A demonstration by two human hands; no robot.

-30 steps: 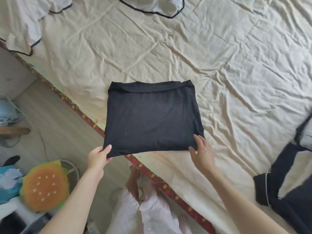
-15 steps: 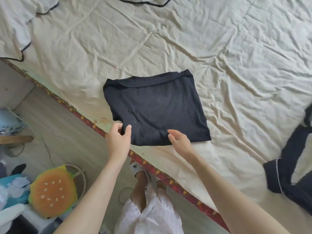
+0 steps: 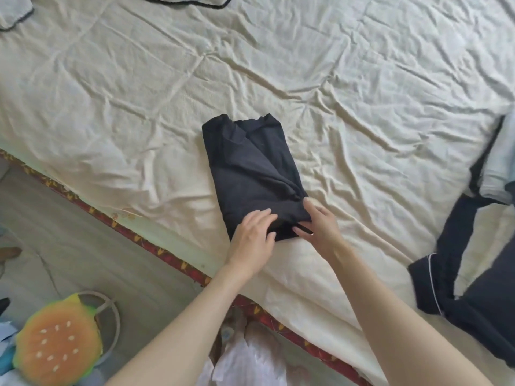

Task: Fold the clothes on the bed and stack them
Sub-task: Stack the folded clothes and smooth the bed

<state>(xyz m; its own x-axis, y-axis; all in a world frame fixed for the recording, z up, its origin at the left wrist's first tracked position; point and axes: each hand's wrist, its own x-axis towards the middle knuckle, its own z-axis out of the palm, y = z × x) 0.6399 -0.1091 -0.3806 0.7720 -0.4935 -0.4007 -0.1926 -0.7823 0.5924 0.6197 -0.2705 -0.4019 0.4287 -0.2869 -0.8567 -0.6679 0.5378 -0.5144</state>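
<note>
A black garment (image 3: pixel 250 168) lies on the cream bed sheet (image 3: pixel 125 101), folded into a narrow rectangle that runs away from me. My left hand (image 3: pixel 252 235) rests flat on its near end with the fingers straight. My right hand (image 3: pixel 320 227) is at the near right corner, with the fingers on top of the cloth and the thumb under its edge, pinching it. The top layer shows a loose diagonal crease.
A dark garment with white piping (image 3: pixel 446 277) and a pale blue piece (image 3: pixel 498 168) lie at the bed's right side. White cloth with black trim (image 3: pixel 11 15) sits at the top left. The bed's red patterned edge (image 3: pixel 167 257) runs diagonally, with a burger-shaped cushion (image 3: pixel 55 344) on the floor below.
The black garment went from a wide square to a narrow rectangle, its left half folded over to the right. Both hands came together at its near end.
</note>
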